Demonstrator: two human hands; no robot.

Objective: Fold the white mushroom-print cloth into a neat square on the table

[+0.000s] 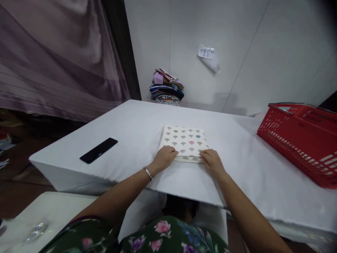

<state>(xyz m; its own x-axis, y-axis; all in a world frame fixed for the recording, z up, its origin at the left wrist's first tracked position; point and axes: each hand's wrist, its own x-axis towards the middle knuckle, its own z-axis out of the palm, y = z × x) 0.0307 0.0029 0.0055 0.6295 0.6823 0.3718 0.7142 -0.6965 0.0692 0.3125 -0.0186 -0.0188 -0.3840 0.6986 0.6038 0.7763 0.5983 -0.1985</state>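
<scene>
Farthest left on the white surface, a black phone lies flat, well apart from the work. The left hand, with a bracelet at its wrist, has its fingers closed on the near left corner of a folded mushroom-print cloth. Beyond the cloth, a stack of fabrics stands by the wall. The cloth itself lies flat between the two hands near the front edge, its lower layer showing just past the upper one. The right hand has its fingers closed on the near right corner; how many layers either hand pinches is hard to tell. For a neat result, both corners are best drawn evenly, edges matched and creases smoothed outward with light pressure. At far right, a red basket sits well clear.
</scene>
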